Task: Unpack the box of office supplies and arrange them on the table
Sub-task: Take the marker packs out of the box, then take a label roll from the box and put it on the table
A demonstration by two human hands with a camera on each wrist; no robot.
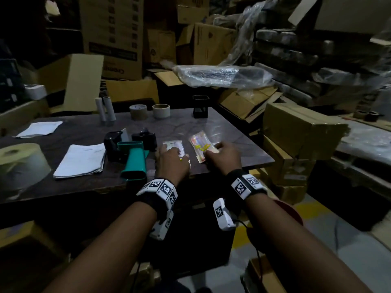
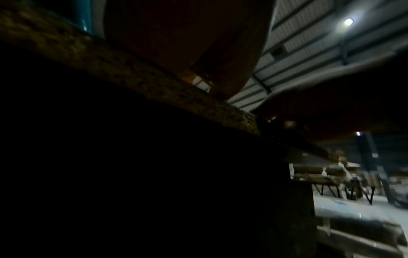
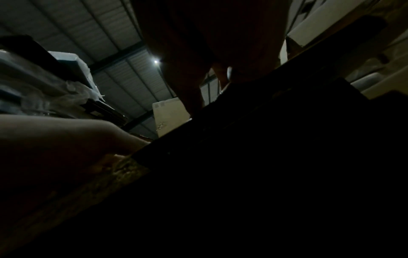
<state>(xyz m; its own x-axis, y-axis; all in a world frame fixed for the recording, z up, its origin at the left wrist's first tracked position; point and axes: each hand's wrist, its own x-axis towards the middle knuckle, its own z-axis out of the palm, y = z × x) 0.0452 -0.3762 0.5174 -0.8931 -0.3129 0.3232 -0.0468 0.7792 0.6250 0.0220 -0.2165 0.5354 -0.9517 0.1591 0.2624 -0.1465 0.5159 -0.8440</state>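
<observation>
While both hands work at the near right corner of the table (image 1: 232, 132), the unpacking looks well along, judging by how much is already laid out: beyond the left hand (image 1: 172, 160) sit two black tape dispensers (image 1: 131, 142), a teal holder (image 1: 134, 161) lying on its side just beside that hand, a stack of white papers (image 1: 81, 160) further to its left, and a big paper roll (image 1: 20, 163) at the far left edge. Two tape rolls (image 1: 149, 112), a pair of white tubes (image 1: 105, 111) and a black wire pen stand (image 1: 200, 106) line the far edge, well ahead of both hands. What's left, I'd judge, is squaring up these last two items; whether the box holds more cannot be told, since it isn't clearly in view. The left hand lies over the near end of a small white packet (image 1: 172, 145), fingers bent down onto it, though whether they pinch or just press it I cannot tell. The right hand (image 1: 222, 156) curls its fingers over the near right edge of a clear packet of coloured pens (image 1: 200, 146), apparently gripping it. That pen packet's long axis runs away from the right hand, angled a little toward the left hand's side, while the white packet points nearly straight ahead. Both wrist views are too dark to add anything.
</observation>
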